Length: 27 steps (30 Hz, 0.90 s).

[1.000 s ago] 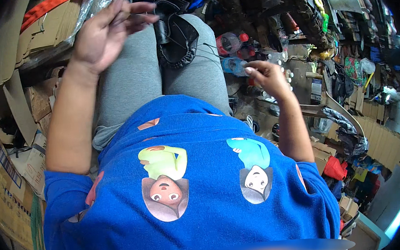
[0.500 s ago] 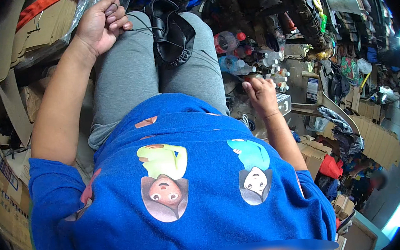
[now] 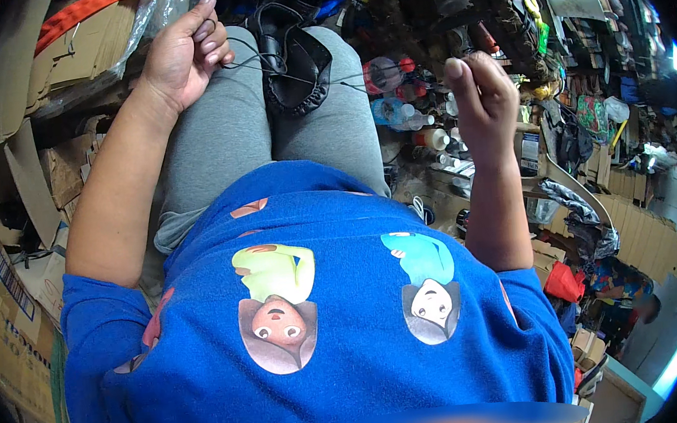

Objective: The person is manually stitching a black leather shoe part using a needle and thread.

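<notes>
A black leather shoe (image 3: pixel 294 94) with a puckered edge at the near end is held between my knees. Black thread (image 3: pixel 247 63) runs from it toward both sides. To its left, my left hand (image 3: pixel 186 57) is closed, with the thread coming out by its curled fingers. My right hand (image 3: pixel 487 100) is raised to the right of my knees, fingers folded and thumb pressed against them. A thin line of thread stretches from the shoe toward that hand; the exact grip is too small to see.
Cardboard boxes (image 3: pixel 9 313) stand along the left, with folded cardboard under clear plastic (image 3: pixel 99 47) farther off. Several plastic bottles (image 3: pixel 384 74) are beside my right knee. Clutter, a red bag (image 3: pixel 564 282) and flattened cardboard (image 3: pixel 638 233) fill the right side.
My right hand has moved up and farther right from low beside my knee, drawing the thread out. The left hand has shifted slightly toward the shoe and stays closed.
</notes>
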### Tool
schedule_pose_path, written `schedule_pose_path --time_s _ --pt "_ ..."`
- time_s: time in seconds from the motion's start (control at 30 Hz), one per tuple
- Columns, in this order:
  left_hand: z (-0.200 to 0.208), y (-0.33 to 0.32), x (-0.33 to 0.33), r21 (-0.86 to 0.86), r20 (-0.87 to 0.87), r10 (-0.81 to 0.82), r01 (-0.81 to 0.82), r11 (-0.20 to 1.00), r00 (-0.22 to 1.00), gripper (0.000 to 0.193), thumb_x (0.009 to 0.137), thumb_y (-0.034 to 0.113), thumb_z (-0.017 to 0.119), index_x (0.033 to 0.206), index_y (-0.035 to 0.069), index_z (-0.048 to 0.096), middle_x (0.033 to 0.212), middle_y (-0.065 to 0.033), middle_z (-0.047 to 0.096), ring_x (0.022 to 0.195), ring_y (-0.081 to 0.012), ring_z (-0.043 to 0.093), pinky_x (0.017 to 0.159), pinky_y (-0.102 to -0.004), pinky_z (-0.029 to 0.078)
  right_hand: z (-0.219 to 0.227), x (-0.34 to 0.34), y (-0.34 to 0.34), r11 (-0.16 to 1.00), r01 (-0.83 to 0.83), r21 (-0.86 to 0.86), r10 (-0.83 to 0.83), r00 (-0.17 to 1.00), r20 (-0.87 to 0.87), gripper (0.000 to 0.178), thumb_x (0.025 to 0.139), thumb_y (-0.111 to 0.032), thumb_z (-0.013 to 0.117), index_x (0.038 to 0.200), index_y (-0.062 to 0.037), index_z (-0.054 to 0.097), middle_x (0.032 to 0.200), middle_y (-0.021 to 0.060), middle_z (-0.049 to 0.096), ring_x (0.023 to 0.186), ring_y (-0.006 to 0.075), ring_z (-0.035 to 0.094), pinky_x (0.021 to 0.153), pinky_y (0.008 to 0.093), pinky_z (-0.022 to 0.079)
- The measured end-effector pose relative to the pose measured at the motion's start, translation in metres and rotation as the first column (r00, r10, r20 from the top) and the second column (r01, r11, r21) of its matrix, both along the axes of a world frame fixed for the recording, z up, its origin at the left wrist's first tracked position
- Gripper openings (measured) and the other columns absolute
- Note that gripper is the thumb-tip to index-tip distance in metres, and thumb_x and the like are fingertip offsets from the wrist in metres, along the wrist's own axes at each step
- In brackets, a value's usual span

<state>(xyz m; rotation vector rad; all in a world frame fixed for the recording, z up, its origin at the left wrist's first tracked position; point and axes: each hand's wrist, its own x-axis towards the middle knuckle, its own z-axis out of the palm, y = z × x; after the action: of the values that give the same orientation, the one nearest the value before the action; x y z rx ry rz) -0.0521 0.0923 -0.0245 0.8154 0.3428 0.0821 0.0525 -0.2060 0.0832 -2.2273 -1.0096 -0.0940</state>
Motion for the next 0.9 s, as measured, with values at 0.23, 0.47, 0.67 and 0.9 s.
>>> schedule_pose_path --time_s 0.23,0.47,0.67,0.9 --pt "0.011 -0.002 0.002 0.017 -0.021 0.050 -0.050 0.999 0.998 0.044 0.098 0.033 0.046 0.060 0.015 0.034 0.055 0.0015 0.033 0.051 -0.0115 0.035 0.064 -0.0295 0.038 -0.026 -0.042 -0.007 0.803 -0.508 -0.313 0.501 0.859 -0.109 0.030 0.079 -0.028 0.069 0.064 -0.0086 0.052 0.064 0.0057 0.049 0.064 0.0253 0.052 0.072 0.0371 0.040" --pt "-0.011 0.020 -0.003 -0.057 -0.078 -0.124 0.120 0.991 0.989 0.041 0.096 0.032 0.050 0.060 0.017 0.037 0.052 0.0042 0.029 0.045 -0.0096 0.029 0.064 -0.0301 0.038 -0.133 -0.011 -0.116 0.775 -0.006 -0.631 -0.088 0.989 -0.117 0.033 0.091 -0.032 0.052 0.075 -0.0044 0.057 0.070 0.0155 0.055 0.072 0.0315 0.057 0.072 0.0424 0.042" --pt "-0.020 0.071 -0.026 0.393 -0.191 -0.061 0.133 0.910 0.980 0.040 0.095 0.041 0.048 0.078 0.006 0.058 0.099 -0.0146 0.067 0.075 -0.0167 0.061 0.071 -0.0307 0.048 -0.168 0.008 -0.152 0.959 0.276 -0.066 -0.125 0.203 -0.971 0.041 0.096 -0.046 0.043 0.106 -0.0113 0.062 0.071 0.0025 0.053 0.070 0.0122 0.054 0.065 0.0284 0.041" --pt "-0.029 0.095 -0.032 0.932 -0.141 0.107 0.096 0.350 0.984 0.041 0.092 0.035 0.057 0.107 -0.002 0.065 0.101 -0.0096 0.066 0.096 -0.0140 0.059 0.089 -0.0275 0.042 -0.089 0.038 -0.051 0.985 0.173 0.020 -0.123 0.771 -0.624 0.051 0.086 -0.029 0.066 0.132 -0.0132 0.050 0.099 0.0045 0.061 0.089 0.0148 0.059 0.077 0.0270 0.047"
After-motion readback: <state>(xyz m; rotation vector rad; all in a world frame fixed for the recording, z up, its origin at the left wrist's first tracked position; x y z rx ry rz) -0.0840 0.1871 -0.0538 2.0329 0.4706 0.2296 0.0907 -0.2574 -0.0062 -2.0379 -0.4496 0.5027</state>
